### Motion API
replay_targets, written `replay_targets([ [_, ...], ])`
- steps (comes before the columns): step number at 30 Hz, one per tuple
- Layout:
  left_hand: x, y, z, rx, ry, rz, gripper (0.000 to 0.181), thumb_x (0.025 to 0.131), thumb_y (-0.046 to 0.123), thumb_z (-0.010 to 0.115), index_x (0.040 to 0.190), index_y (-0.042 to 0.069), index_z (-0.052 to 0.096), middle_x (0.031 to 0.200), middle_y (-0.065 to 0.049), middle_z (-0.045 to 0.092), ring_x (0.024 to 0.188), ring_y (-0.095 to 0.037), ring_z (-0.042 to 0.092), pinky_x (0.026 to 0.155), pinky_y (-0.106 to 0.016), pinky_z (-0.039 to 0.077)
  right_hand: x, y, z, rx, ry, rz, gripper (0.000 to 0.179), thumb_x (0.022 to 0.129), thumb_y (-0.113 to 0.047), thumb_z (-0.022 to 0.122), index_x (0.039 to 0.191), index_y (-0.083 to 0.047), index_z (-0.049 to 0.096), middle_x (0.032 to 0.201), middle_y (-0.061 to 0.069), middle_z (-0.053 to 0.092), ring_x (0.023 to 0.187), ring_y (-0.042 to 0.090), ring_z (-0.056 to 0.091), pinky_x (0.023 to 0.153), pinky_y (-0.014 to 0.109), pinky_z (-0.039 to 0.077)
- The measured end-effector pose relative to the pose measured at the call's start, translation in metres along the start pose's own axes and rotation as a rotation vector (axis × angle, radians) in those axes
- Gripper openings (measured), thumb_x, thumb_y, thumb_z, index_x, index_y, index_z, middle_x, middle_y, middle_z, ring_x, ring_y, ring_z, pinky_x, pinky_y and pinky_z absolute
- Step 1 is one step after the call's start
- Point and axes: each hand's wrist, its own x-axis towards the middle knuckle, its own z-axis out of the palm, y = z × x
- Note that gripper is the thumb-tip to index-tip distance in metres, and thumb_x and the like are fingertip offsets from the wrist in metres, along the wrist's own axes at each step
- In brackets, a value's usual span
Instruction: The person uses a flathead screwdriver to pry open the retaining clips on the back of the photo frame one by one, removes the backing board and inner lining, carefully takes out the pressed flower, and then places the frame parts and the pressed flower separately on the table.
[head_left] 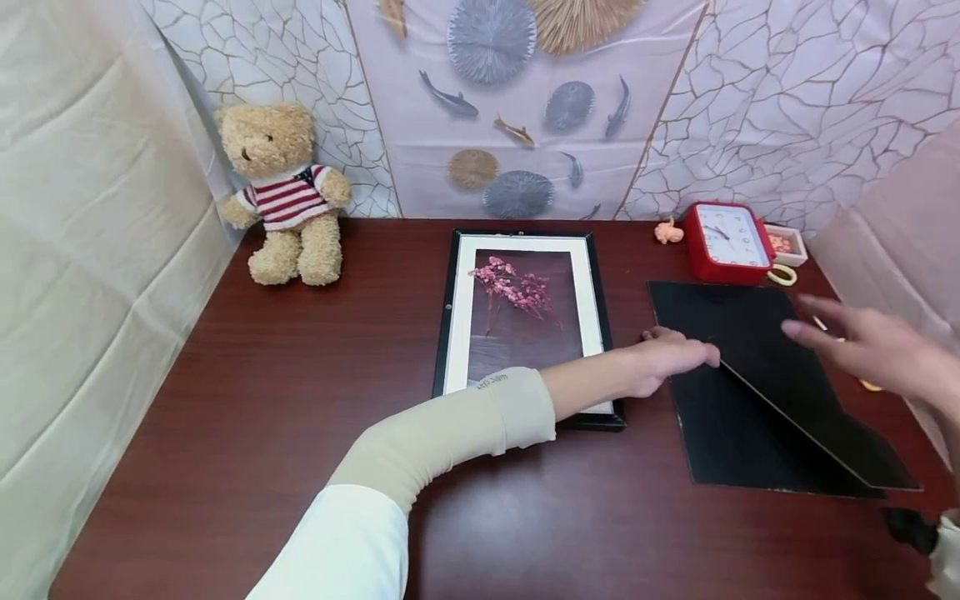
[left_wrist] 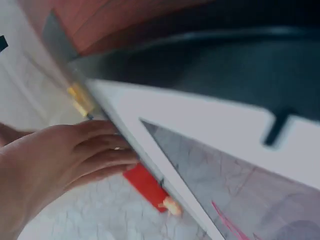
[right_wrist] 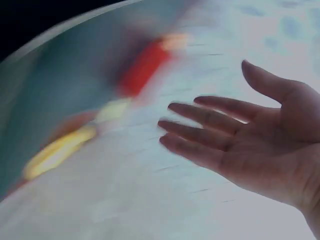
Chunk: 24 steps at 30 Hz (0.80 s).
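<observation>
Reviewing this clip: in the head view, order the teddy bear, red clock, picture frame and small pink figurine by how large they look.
1. Picture frame, though partly covered
2. Teddy bear
3. Red clock
4. Small pink figurine

I log pink flowers (head_left: 517,287) framed on the bench (head_left: 225,417). Left grip (head_left: 663,362) at upper black board (head_left: 825,408) edge; right grip (head_left: 873,337) blurred.

The left arm (head_left: 442,442) stretched from the near side toward the right, wrist bare; the left hand (head_left: 671,360) kept its fingers (left_wrist: 107,159) loosely extended, close together; the right hand (head_left: 873,337), blurred at the right edge, had straight fingers, thumb (right_wrist: 265,82) well apart.
</observation>
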Motion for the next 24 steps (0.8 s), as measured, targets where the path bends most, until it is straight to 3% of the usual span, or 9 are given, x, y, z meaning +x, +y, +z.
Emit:
replay_targets([
  [2,-0.026,0.011,-0.019,-0.001,-0.097,0.052,0.079,0.105,0.021,0.067,0.174,0.014,0.029,0.179,0.013,0.023,0.161,-0.007,0.027,0.132,-0.03,0.029,-0.01,-0.036,-0.01,0.028,0.136,-0.066,0.072,0.116,-0.039,0.053,0.158,0.018,0.038,0.145,0.055,0.043,0.118,0.064,0.049,0.099,0.083,0.042],
  [3,-0.037,0.015,-0.031,0.041,-0.138,0.1,0.077,0.106,0.022,0.065,0.174,0.014,0.03,0.179,0.011,0.027,0.16,-0.007,0.031,0.131,-0.027,0.03,-0.014,-0.054,-0.013,0.054,0.205,-0.115,0.067,0.114,-0.037,0.057,0.158,0.012,0.045,0.144,0.05,0.05,0.116,0.061,0.052,0.099,0.074,0.047],
  [6,-0.07,0.021,-0.079,0.326,-0.233,0.316,0.075,0.113,0.026,0.058,0.176,0.01,0.021,0.182,0.0,0.029,0.163,-0.01,0.034,0.129,-0.022,0.03,-0.015,-0.098,-0.007,0.124,0.359,-0.284,0.047,0.11,-0.029,0.069,0.148,-0.002,0.066,0.133,0.034,0.071,0.11,0.047,0.065,0.095,0.041,0.053],
  [8,-0.091,0.018,-0.116,0.6,-0.157,0.47,0.071,0.116,0.027,0.053,0.176,0.007,0.022,0.179,-0.007,0.035,0.161,-0.015,0.04,0.13,-0.024,0.031,-0.006,-0.118,0.005,0.153,0.38,-0.393,0.036,0.106,-0.022,0.074,0.137,-0.004,0.075,0.114,0.022,0.081,0.097,0.034,0.073,0.084,0.027,0.049],
  [10,-0.11,0.008,-0.155,0.819,-0.013,0.552,0.068,0.117,0.027,0.049,0.175,0.003,0.023,0.179,-0.014,0.033,0.164,-0.022,0.038,0.133,-0.029,0.027,0.007,-0.134,0.016,0.175,0.315,-0.451,0.032,0.104,-0.019,0.077,0.131,-0.001,0.077,0.104,0.015,0.083,0.086,0.023,0.075,0.076,0.023,0.051],
  [13,-0.132,-0.018,-0.207,0.948,0.174,0.504,0.071,0.118,0.028,0.048,0.175,0.001,0.017,0.184,-0.017,0.015,0.17,-0.028,0.021,0.138,-0.041,0.015,0.03,-0.156,0.03,0.186,0.139,-0.438,0.033,0.104,-0.017,0.076,0.128,0.006,0.075,0.1,0.014,0.083,0.081,0.02,0.076,0.075,0.033,0.06],
  [16,-0.147,-0.041,-0.243,0.948,0.179,0.381,0.082,0.117,0.033,0.052,0.176,0.002,0.003,0.185,-0.017,-0.01,0.172,-0.03,-0.003,0.139,-0.051,0.002,0.049,-0.17,0.039,0.173,0.007,-0.385,0.038,0.105,-0.018,0.075,0.13,0.011,0.072,0.105,0.019,0.082,0.084,0.025,0.078,0.08,0.045,0.064],
  [20,-0.153,-0.055,-0.267,0.941,0.123,0.293,0.099,0.113,0.036,0.062,0.175,0.003,-0.007,0.183,-0.017,-0.018,0.172,-0.033,-0.012,0.137,-0.06,-0.001,0.069,-0.182,0.047,0.142,-0.054,-0.345,0.037,0.105,-0.02,0.075,0.125,0.011,0.073,0.102,0.019,0.082,0.084,0.027,0.079,0.082,0.048,0.063],
  [24,-0.147,-0.059,-0.275,0.962,0.129,0.24,0.11,0.109,0.04,0.069,0.174,0.0,-0.011,0.183,-0.02,-0.017,0.171,-0.036,-0.011,0.137,-0.061,-0.001,0.089,-0.191,0.058,0.11,-0.125,-0.261,0.034,0.105,-0.024,0.077,0.119,0.007,0.075,0.096,0.016,0.079,0.083,0.027,0.075,0.075,0.041,0.058],
])
